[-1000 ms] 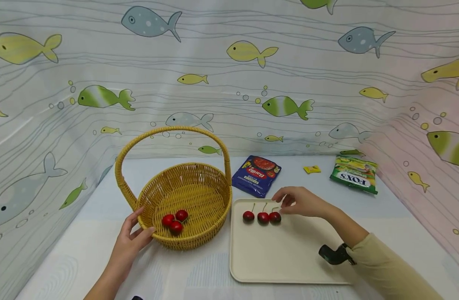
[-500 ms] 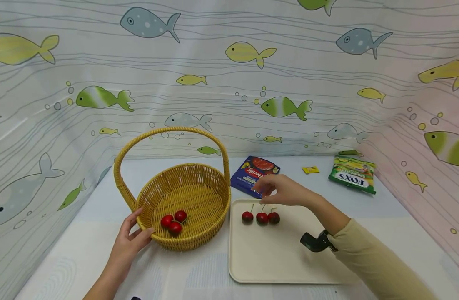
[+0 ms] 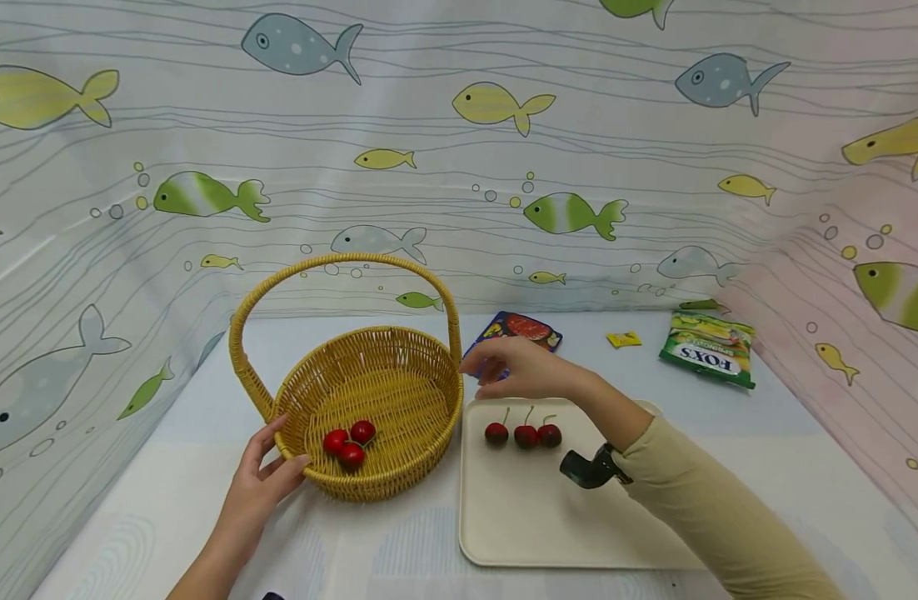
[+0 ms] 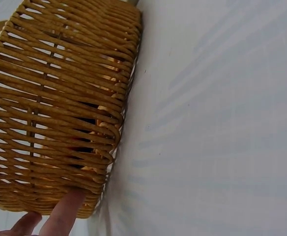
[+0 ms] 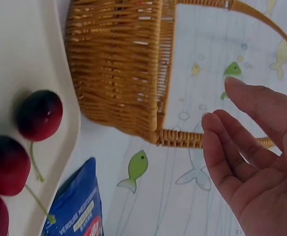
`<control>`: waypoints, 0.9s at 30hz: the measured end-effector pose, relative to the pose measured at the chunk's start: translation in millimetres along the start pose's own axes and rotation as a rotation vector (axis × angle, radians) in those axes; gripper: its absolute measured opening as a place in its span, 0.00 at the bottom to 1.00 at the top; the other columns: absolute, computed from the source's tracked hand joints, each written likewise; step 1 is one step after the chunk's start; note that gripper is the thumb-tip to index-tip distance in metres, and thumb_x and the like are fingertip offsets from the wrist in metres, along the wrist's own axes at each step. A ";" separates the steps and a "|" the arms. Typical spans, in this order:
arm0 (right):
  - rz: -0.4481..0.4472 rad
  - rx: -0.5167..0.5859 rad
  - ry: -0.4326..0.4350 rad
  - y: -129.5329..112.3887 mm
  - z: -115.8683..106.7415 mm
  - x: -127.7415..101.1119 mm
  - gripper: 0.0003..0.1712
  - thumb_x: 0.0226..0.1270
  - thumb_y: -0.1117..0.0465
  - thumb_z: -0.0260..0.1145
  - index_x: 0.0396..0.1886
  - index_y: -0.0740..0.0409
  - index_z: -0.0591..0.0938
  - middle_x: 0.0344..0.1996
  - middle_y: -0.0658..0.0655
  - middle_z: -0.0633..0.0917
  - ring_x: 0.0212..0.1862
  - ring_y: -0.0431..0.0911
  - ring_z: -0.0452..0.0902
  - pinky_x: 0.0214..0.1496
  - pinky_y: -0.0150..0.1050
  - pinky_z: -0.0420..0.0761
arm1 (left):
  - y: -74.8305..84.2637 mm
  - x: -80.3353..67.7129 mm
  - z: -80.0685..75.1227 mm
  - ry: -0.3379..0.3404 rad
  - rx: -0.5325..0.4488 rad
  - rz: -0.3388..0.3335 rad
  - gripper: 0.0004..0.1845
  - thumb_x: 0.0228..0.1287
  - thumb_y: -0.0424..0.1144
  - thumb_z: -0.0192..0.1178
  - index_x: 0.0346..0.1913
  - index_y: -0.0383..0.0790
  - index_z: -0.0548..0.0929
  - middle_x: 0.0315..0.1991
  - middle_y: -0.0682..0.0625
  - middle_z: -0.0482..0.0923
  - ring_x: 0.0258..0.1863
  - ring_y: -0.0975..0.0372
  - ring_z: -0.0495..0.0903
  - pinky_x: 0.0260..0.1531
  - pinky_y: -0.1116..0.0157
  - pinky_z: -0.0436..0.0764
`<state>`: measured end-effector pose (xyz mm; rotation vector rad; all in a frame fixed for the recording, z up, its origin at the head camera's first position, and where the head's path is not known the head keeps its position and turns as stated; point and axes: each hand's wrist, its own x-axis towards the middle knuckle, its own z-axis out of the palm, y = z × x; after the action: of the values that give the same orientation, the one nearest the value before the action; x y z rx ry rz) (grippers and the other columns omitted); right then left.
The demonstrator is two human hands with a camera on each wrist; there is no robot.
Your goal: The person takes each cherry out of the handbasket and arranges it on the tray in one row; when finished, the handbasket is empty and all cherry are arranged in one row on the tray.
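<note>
Cherries (image 3: 350, 455), glossy, round, in woven basket (image 3: 399, 396), left fingers (image 4: 65, 212) gripping it, right fingers (image 5: 219, 143) parted

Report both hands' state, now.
Left hand: closed, holding the wicker basket at its rim.
Right hand: open, holding nothing.

3 cherries (image 3: 351, 455) in basket (image 3: 384, 392) L of tray (image 3: 549, 517) w/ 3 other cherries (image 3: 526, 436), pouch (image 3: 531, 327) bhd tray.
</note>
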<state>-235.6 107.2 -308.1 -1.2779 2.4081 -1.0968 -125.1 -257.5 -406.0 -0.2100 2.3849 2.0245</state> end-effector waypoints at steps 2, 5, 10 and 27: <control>-0.020 0.001 -0.013 -1.9 2.1 6.3 0.17 0.57 0.68 0.68 0.47 0.59 0.80 0.42 0.53 0.80 0.39 0.40 0.78 0.45 0.37 0.80 | 4.4 -1.5 1.3 0.000 0.003 -0.003 0.40 0.65 0.41 0.58 0.73 0.48 0.47 0.71 0.37 0.38 0.65 0.40 0.54 0.43 0.70 0.78; -0.032 0.005 -0.030 -5.0 5.4 15.1 0.16 0.57 0.68 0.68 0.47 0.59 0.80 0.42 0.51 0.81 0.39 0.39 0.77 0.45 0.36 0.79 | 7.6 -2.5 2.3 -0.001 -0.001 -0.007 0.40 0.65 0.40 0.58 0.73 0.47 0.46 0.71 0.37 0.37 0.65 0.41 0.54 0.43 0.70 0.78; -0.032 0.011 -0.060 -9.4 12.2 30.0 0.17 0.57 0.67 0.68 0.48 0.58 0.79 0.42 0.49 0.81 0.39 0.39 0.77 0.44 0.33 0.78 | 0.0 0.1 0.8 0.005 0.001 -0.008 0.40 0.64 0.43 0.59 0.72 0.52 0.48 0.70 0.37 0.39 0.65 0.40 0.54 0.42 0.70 0.78; -0.057 0.064 -0.171 -20.2 40.2 91.5 0.18 0.57 0.69 0.68 0.49 0.60 0.79 0.38 0.51 0.80 0.38 0.39 0.78 0.42 0.30 0.78 | 14.4 -6.8 5.2 -0.006 -0.001 -0.014 0.39 0.67 0.37 0.55 0.73 0.43 0.44 0.71 0.35 0.35 0.64 0.41 0.54 0.44 0.70 0.77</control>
<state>-258.6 7.9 -308.2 -1.3670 2.2076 -1.0255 -120.4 -249.5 -392.1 -0.2198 2.3719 2.0173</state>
